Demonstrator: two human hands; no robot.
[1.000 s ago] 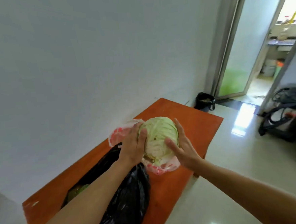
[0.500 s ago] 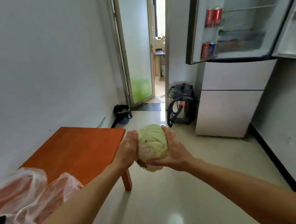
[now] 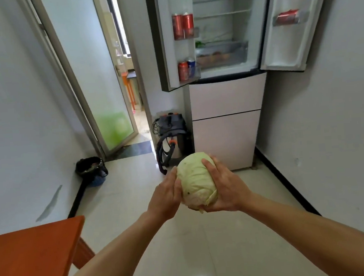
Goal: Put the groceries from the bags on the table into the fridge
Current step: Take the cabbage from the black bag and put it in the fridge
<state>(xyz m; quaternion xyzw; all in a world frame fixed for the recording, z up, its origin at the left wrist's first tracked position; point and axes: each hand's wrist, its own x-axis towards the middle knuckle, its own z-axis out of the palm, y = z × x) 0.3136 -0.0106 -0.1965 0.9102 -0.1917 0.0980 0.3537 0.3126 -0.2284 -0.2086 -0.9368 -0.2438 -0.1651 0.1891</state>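
Observation:
A pale green cabbage [image 3: 196, 182] is held in front of me over the floor, between both hands. My left hand [image 3: 166, 198] presses its left side with fingers fairly straight. My right hand [image 3: 224, 188] cups it from the right and below, fingers curled over the top. The fridge [image 3: 226, 104] stands ahead against the far wall with both upper doors open; red cans [image 3: 183, 25] sit in the left door and one lies in the right door. A corner of the orange table [image 3: 34, 253] shows at the lower left; the bags are out of view.
A vacuum cleaner [image 3: 172, 136] with a hose stands left of the fridge. A black bucket-like bin [image 3: 90, 168] sits by the left wall near an open glass door [image 3: 99, 83]. Glossy tiled floor stretches between me and the fridge.
I lifted the cabbage out of the pink bag on the table and turned right towards the fridge. The bags have left the view and the fridge now looms closer.

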